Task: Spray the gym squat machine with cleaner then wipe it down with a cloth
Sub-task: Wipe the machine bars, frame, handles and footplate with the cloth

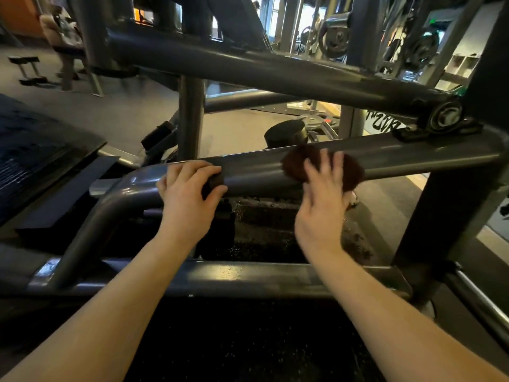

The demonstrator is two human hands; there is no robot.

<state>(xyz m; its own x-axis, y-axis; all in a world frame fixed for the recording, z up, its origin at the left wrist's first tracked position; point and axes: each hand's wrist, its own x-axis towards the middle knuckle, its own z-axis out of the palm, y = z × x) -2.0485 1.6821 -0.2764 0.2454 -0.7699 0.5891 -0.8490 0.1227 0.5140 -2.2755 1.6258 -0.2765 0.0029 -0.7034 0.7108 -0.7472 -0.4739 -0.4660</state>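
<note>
The squat machine's grey frame tube [253,172] runs across the middle of the view. My right hand [322,199] presses a dark brown cloth [354,169] against this tube with its fingers spread and fairly straight; the hand is blurred. My left hand [190,194] rests at the tube's left part, its fingers curled round the black head of a dark spray bottle [220,230], whose body hangs below the tube in shadow.
A thick diagonal beam [248,64] crosses above the hands. A dark upright post [454,202] stands at the right, and a lower frame bar [220,274] lies near my forearms. The black footplate [41,150] is at the left. A person [60,31] stands far back left.
</note>
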